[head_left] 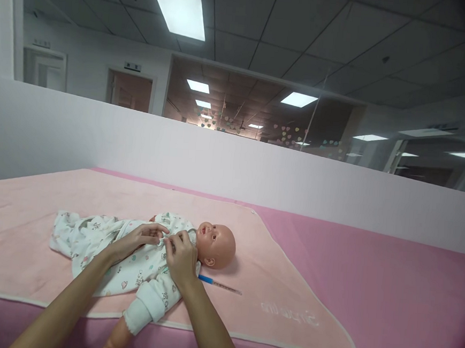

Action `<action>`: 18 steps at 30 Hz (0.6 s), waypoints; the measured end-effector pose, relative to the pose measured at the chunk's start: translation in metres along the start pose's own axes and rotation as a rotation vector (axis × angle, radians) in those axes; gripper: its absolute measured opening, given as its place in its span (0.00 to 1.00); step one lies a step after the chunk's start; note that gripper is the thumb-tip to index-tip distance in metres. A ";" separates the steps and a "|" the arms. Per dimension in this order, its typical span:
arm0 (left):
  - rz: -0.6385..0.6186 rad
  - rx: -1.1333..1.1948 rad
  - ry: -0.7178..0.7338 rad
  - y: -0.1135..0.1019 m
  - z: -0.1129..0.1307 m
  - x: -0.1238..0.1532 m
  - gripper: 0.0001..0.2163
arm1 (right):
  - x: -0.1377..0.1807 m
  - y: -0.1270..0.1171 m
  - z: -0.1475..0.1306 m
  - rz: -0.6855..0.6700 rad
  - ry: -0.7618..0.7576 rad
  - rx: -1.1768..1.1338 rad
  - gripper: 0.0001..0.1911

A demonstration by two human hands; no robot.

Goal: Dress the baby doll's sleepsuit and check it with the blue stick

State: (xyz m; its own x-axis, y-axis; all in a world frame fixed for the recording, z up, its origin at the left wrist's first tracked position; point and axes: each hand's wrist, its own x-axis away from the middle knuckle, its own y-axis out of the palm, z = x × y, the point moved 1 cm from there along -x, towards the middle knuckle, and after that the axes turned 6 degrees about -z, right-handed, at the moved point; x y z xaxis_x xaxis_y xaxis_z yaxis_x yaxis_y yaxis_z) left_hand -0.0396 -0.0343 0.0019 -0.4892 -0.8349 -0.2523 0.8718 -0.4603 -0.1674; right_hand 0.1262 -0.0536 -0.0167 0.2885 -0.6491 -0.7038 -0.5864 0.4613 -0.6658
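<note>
A bald baby doll [224, 244] lies on its back, head to the right, in a white printed baby gown [130, 276]. Over its chest, my left hand [141, 239] has its thumb and fingers brought together at a small white tie or tab [160, 242] on the gown front. My right hand [181, 257] pinches at the same spot, just below the doll's chin, its fingertips close to the left ones. The exact hold is partly hidden by the fingers. The doll's near arm, in a white cuff [139, 314], points toward me.
Beside the doll's head lies a thin clear stick with a blue end [219, 285]. A peach blanket [288, 285] with pale edging is spread over a pink padded surface [408, 290]. A low white wall [257, 168] with windows above it runs along the back.
</note>
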 end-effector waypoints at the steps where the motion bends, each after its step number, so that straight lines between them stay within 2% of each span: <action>1: 0.003 0.007 -0.009 0.000 0.000 0.000 0.16 | 0.000 -0.003 -0.001 -0.002 -0.014 -0.015 0.11; 5: -0.002 0.038 -0.039 0.000 0.000 -0.001 0.15 | -0.002 -0.008 -0.003 -0.035 -0.063 -0.068 0.10; 10: -0.040 0.064 -0.032 0.002 0.002 0.001 0.13 | -0.003 -0.005 -0.001 -0.063 -0.028 -0.063 0.09; 18: 0.001 0.019 0.049 0.003 0.000 0.001 0.24 | -0.003 0.000 0.001 -0.053 0.017 -0.013 0.09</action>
State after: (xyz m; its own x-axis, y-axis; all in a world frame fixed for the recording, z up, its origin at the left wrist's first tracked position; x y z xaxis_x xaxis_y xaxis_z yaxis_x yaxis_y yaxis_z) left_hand -0.0373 -0.0363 0.0013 -0.4889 -0.8196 -0.2988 0.8722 -0.4659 -0.1492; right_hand 0.1260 -0.0510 -0.0154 0.3067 -0.6828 -0.6631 -0.5804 0.4180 -0.6989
